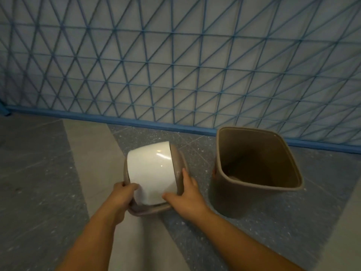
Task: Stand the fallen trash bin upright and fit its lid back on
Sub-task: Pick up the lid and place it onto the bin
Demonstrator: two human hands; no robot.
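No brand, label or writing readable on anything in view. Trash bin (256, 173): brown, squarish, standing upright and open-mouthed on the floor (39, 173), close to the blue lattice fence (175, 65) that runs along the floor's far edge. Bin interior dark; the bottom shows only a pale patch, contents not clear. Bin's base and lower right side hard to make out against the dark tile. Lid (154, 173): brown frame with a glossy white swing flap, held off to the left of the bin, near it but apart, tilted with the white flap facing up and toward the camera. Whether the lid's low edge touches the floor cannot be told. Left hand (122, 195): fingers curled around the frame's near-left edge, thumb on the white flap, clamped on. Right hand (185, 198): fingers spread along the frame's right rim, thumb against the flap's lower edge, also gripping. Both forearms bare, cut off by the bottom edge. Floor tiled in grey speckled and paler bands. Slight motion blur throughout.
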